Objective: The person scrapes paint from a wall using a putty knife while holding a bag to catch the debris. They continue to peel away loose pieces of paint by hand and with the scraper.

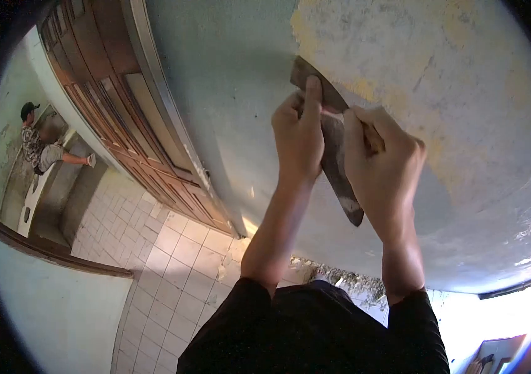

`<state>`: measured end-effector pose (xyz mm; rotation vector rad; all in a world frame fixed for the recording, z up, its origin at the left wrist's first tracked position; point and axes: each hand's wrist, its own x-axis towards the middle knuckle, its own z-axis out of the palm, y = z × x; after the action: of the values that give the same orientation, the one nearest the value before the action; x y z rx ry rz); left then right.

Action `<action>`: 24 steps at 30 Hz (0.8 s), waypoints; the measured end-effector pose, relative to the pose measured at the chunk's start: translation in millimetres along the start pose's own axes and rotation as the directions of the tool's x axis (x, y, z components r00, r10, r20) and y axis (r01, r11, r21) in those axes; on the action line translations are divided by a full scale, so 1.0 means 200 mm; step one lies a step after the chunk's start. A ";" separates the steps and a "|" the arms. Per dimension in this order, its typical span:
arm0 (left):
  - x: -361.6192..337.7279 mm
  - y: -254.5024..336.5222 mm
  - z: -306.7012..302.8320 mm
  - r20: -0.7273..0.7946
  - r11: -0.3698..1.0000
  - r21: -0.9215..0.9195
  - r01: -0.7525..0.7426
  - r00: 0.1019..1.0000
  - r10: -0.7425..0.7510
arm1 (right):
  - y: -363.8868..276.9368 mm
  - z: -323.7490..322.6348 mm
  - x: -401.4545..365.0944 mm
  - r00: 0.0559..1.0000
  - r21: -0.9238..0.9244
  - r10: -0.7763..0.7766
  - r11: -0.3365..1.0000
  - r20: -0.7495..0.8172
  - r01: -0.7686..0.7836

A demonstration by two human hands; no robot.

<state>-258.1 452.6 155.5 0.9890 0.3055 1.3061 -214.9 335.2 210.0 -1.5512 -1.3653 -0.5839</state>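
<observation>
A long, dark flat trowel slants in front of the wall, one end squared and the other narrowing to a rounded tip. My left hand grips its upper part, thumb laid along the blade. My right hand is closed around a yellow-brown handle beside the middle of the blade. A small light-coloured piece shows between the two hands, partly hidden by the fingers. Behind them, the wall has worn yellow and grey patches next to pale blue-green paint.
A brown panelled wooden door in a light frame stands left of me. Beyond an opening, a person in a cap and patterned shirt sits on a ledge. Pale tiles cover the floor, with rubble along the wall's foot.
</observation>
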 end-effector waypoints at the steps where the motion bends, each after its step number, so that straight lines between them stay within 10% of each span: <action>1: 0.00 0.05 0.01 0.020 0.996 -0.077 0.042 0.999 -0.041 | 0.00 0.02 0.00 1.000 0.035 0.008 0.999 -0.002 -0.008; 24: 0.08 0.13 -0.10 0.117 0.986 0.164 -0.014 0.993 -0.005 | -0.11 0.15 -0.08 0.976 0.057 0.107 0.994 -0.188 -0.097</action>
<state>-284.6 473.7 168.2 1.2016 0.3251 1.2359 -245.8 351.5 190.9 -1.4774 -1.1406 -0.6155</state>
